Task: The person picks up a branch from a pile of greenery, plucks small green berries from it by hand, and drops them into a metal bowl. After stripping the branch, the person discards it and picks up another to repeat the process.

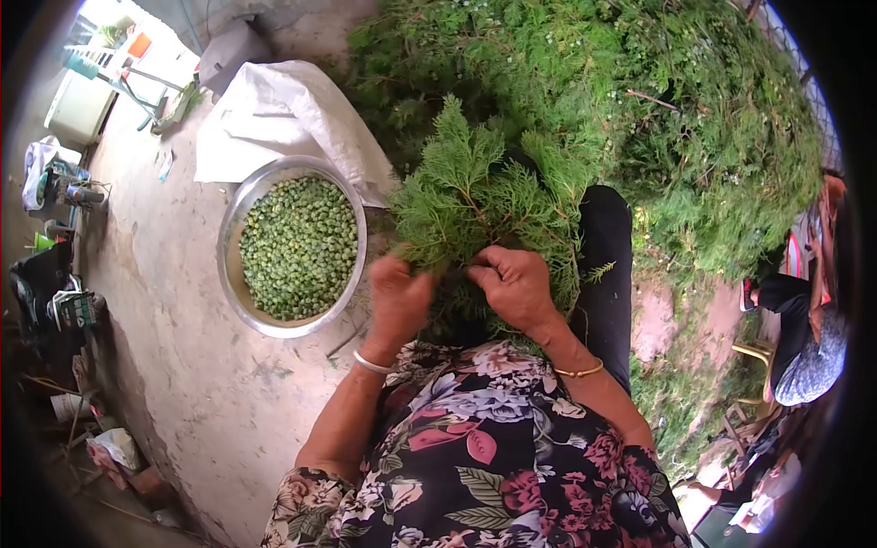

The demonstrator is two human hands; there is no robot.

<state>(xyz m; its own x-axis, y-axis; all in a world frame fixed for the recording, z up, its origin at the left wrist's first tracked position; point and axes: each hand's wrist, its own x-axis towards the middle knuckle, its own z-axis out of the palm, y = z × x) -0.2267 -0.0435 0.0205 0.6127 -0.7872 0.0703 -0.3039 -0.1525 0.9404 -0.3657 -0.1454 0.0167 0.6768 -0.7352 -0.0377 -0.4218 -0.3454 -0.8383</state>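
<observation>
A leafy thuja branch (475, 196) with flat green sprays lies across my lap. My right hand (513, 285) is closed on its lower part, thumb and forefinger pinched together. My left hand (400, 297), with a white bangle at the wrist, is beside the branch's left edge; motion smears its fingers, and I cannot make out whether anything is in them. Just left of that hand stands a metal basin (358, 265) holding many small green cones (300, 247).
A white woven sack (292, 114) lies behind the basin. Cut greenery (585, 82) is heaped in front and to the right. Another person (804, 352) sits at the far right. Assorted household items line the left wall, beside the concrete floor (196, 365).
</observation>
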